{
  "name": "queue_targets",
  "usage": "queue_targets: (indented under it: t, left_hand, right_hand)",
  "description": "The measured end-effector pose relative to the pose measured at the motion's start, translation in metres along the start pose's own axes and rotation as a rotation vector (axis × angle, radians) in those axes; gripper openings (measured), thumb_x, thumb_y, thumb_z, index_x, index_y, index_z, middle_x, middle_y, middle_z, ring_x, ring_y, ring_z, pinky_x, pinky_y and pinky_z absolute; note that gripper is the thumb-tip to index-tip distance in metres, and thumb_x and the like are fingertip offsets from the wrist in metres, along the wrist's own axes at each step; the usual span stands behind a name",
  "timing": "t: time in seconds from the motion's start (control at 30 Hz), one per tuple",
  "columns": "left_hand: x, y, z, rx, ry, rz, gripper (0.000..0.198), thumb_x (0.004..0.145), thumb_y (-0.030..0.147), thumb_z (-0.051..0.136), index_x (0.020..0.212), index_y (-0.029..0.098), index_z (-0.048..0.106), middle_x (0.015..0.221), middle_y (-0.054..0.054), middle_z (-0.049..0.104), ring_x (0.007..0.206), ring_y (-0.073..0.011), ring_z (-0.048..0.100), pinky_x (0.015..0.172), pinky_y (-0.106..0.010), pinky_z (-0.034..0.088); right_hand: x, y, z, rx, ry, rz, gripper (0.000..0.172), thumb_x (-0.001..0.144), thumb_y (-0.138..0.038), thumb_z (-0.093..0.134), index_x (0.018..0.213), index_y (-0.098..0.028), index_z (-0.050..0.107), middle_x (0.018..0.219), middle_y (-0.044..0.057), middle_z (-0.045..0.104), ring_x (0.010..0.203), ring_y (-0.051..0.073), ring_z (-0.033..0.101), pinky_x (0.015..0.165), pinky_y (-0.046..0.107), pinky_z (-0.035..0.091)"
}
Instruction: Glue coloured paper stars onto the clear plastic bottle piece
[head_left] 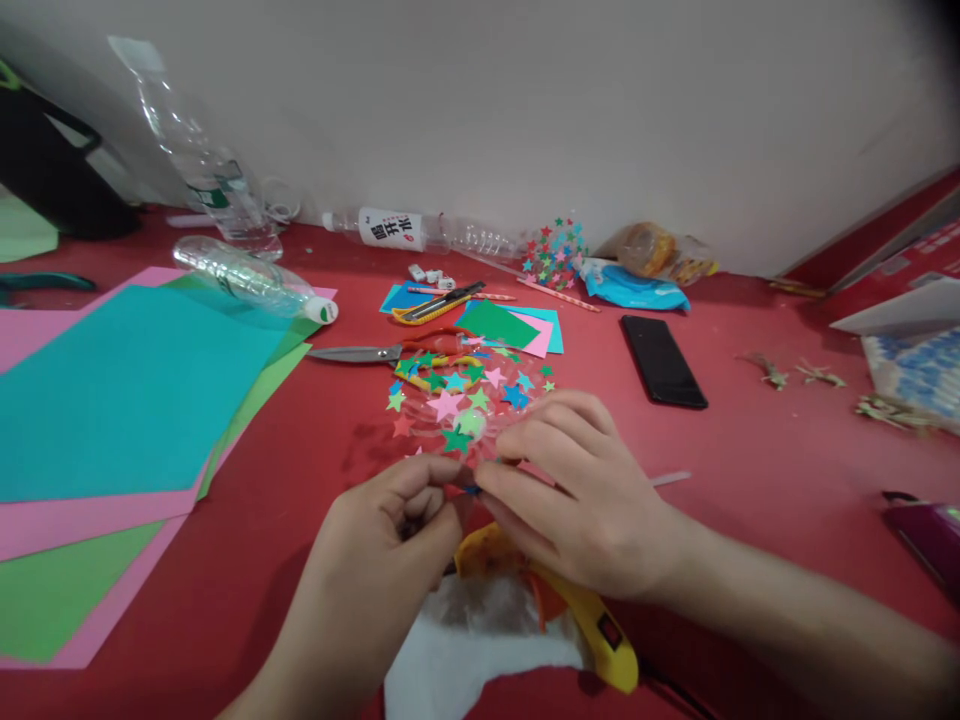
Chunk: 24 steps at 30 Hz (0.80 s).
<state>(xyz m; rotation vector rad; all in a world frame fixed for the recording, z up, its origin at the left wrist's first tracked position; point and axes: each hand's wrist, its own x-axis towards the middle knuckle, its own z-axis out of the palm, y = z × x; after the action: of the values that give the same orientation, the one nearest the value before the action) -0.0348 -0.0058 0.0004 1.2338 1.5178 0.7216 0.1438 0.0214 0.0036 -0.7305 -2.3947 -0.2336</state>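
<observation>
My left hand (382, 540) and my right hand (577, 490) meet over a red table (750, 460), fingers pinched together on a tiny blue piece (471, 489), probably a paper star. Just beyond them lies a clear plastic bottle piece (465, 405) covered with small coloured paper stars. Under my hands a yellow glue gun (592, 630) lies on white paper (465, 650).
Large teal, pink and green paper sheets (127, 400) lie at left with clear plastic bottles (255, 275). Scissors (375, 352), a yellow utility knife (439, 303), small paper pieces (517, 325), a black phone (663, 360), another star-covered piece (555, 252) and a bottle by the wall (420, 230).
</observation>
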Motion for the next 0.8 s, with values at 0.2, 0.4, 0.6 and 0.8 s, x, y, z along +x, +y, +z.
queue_targets:
  t: [0.2,0.4,0.6,0.8]
  left_hand:
    - [-0.003,0.006,0.003,-0.042,0.017,-0.032,0.03,0.064,0.027,0.054,0.089,0.019,0.07,0.043,0.009,0.039,0.042,-0.0084,0.034,0.042,-0.02,0.027]
    - [-0.008,0.012,0.006,-0.121,0.03,-0.1,0.031,0.064,0.027,0.054,0.09,0.02,0.067,0.044,0.01,0.039,0.042,-0.0082,0.032,0.044,-0.02,0.025]
    - [-0.003,0.006,0.004,-0.096,-0.013,-0.076,0.029,0.065,0.027,0.053,0.09,0.019,0.066,0.044,0.01,0.037,0.043,-0.0076,0.03,0.044,-0.02,0.025]
    - [-0.002,0.003,0.002,-0.104,-0.053,-0.054,0.031,0.068,0.029,0.056,0.095,0.018,0.066,0.046,0.01,0.039,0.041,-0.0072,0.033,0.042,-0.019,0.025]
  right_hand:
    - [0.0,-0.004,0.002,0.018,0.005,0.069,0.009,0.084,-0.013,0.059,0.079,-0.015,0.067,0.086,0.005,0.065,0.078,0.018,0.051,0.08,0.036,0.037]
    - [0.0,-0.006,0.005,-0.009,0.007,0.114,0.009,0.086,-0.014,0.058,0.083,-0.016,0.066,0.09,0.004,0.066,0.081,0.019,0.051,0.083,0.037,0.036]
    - [0.0,-0.005,0.004,-0.018,-0.015,0.112,0.01,0.087,-0.015,0.058,0.084,-0.016,0.068,0.09,0.004,0.066,0.08,0.019,0.05,0.081,0.038,0.035]
    - [0.002,-0.004,0.002,-0.044,-0.004,0.083,0.01,0.086,-0.012,0.059,0.082,-0.017,0.067,0.088,0.003,0.066,0.079,0.018,0.048,0.083,0.037,0.036]
